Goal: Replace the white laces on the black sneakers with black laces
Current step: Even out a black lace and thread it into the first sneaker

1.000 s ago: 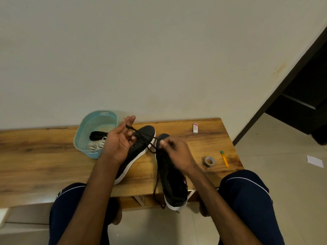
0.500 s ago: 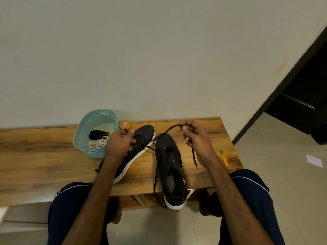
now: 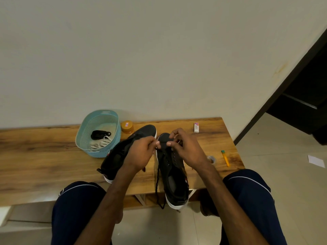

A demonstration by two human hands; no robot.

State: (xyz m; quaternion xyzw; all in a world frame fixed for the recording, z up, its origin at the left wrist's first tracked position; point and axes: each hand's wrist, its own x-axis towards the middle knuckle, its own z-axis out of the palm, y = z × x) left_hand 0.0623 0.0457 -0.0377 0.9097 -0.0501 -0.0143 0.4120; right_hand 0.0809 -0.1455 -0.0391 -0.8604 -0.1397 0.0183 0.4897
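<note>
Left hand (image 3: 141,152): fingers curled, thumb and forefinger pinching the black lace (image 3: 157,181) just left of the toe end of the sneaker (image 3: 175,184). Right hand (image 3: 184,147): fingers curled over the same toe end, thumb and forefinger pinched on the lace close to the left hand; the two thumbs nearly meet. The sneaker lies lengthwise on the table (image 3: 35,156), heel overhanging the near edge. The lace runs from the hands down the sneaker's left side and hangs past the table edge. Second sneaker (image 3: 115,158) lies slanted just to the left, partly under the left hand. Basket (image 3: 99,121) behind it holds white laces (image 3: 100,144) and a coiled spare black lace (image 3: 100,134). Jar (image 3: 127,127) stands beside the basket. Eraser (image 3: 196,127), tape roll (image 3: 211,159) and pen (image 3: 225,158) lie to the right
</note>
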